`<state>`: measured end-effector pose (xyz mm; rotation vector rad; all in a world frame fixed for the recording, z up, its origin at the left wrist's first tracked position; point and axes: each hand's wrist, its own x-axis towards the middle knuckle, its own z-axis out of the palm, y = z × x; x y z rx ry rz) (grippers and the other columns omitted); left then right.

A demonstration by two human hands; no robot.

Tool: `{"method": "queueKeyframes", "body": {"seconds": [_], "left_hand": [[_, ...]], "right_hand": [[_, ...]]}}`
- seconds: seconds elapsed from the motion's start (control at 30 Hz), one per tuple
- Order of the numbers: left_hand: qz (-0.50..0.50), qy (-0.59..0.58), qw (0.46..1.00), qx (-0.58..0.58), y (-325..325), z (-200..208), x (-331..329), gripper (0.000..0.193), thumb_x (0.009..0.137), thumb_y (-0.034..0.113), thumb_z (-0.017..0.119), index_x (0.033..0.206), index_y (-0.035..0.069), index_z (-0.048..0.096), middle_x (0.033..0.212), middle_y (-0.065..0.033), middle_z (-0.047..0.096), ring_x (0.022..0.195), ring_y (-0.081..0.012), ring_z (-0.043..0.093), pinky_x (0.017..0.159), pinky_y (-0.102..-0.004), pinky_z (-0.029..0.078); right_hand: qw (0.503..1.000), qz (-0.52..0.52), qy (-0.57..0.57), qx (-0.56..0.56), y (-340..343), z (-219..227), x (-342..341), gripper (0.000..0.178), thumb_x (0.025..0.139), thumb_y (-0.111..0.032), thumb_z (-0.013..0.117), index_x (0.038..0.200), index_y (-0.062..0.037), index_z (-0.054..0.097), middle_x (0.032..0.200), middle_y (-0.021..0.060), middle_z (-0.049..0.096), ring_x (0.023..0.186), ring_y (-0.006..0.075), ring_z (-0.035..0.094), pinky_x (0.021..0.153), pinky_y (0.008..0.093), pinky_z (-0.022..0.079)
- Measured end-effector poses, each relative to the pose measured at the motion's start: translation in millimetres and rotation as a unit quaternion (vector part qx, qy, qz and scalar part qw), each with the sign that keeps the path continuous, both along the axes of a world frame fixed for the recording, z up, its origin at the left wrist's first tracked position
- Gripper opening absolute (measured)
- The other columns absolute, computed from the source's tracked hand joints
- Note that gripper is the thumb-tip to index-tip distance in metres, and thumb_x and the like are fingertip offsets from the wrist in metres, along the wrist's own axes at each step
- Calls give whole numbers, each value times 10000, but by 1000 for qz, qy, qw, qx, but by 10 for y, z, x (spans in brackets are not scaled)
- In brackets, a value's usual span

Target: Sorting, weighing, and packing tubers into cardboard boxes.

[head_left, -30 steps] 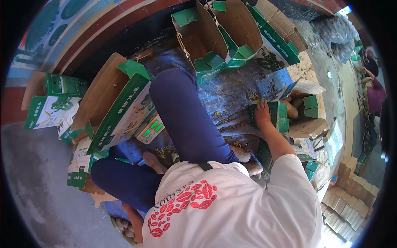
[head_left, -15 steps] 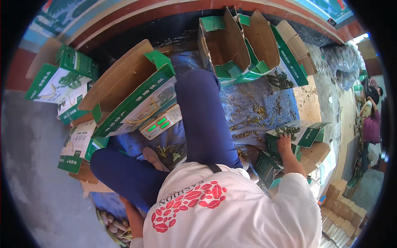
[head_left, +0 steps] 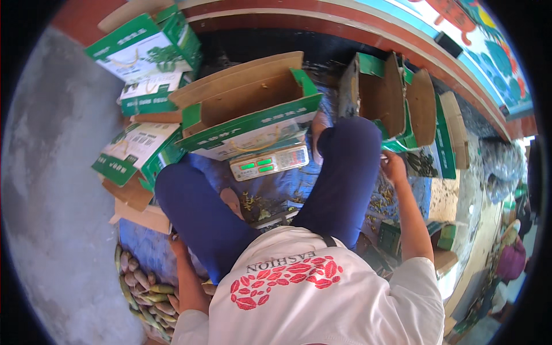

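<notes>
My right hand (head_left: 394, 167) is closed beside my right knee, close to the front of the open green-and-white cartons (head_left: 422, 109). A small pale bit shows at its fingertips, too small to name. Low beside my left thigh is my left hand (head_left: 177, 245), with its fingers partly hidden against the leg. Near it lies a pile of long tubers (head_left: 144, 284), some reddish, some greenish-yellow. In front of me a large open carton (head_left: 247, 127) rests on or just behind a scale (head_left: 270, 163) with lit green displays.
Closed green-and-white cartons (head_left: 146, 54) are stacked at the left, with another tilted carton (head_left: 138, 152) nearer. A blue sheet (head_left: 213, 172) with scattered plant scraps covers the floor. At the right are another open carton (head_left: 443, 238), clear plastic bags (head_left: 503, 167) and a person in purple (head_left: 510, 259).
My right hand has left the carton at the right and moved forward and inward beside my right knee. My left hand now shows beside the thigh. The view has turned toward the right.
</notes>
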<state>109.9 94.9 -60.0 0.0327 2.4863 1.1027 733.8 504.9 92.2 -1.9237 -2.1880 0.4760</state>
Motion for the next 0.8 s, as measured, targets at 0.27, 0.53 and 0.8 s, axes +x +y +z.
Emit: {"method": "queueKeyframes", "body": {"seconds": [0.27,0.53,0.8], "left_hand": [[-17,56,995,-85,21,326,201,504,733,122,570,1205,106,394,999,-198,602,912,-309,583,785,-373,445],[41,120,989,-78,241,161,457,465,795,202,553,1194,128,325,962,-232,595,894,-361,590,747,-412,461],[68,137,984,-96,212,231,405,522,738,149,610,1171,79,327,942,-225,581,880,-352,580,760,-397,456]], "right_hand": [[930,54,364,1,690,1480,-1092,184,855,-101,546,974,34,585,857,49,607,759,101,553,700,234,443],[895,383,228,-12,383,1813,-2550,257,781,-44,590,1033,2,572,957,119,605,870,177,567,777,280,438],[873,486,33,0,351,1414,-3164,385,703,-91,646,1071,-39,543,996,185,581,922,350,554,789,379,434]]}}
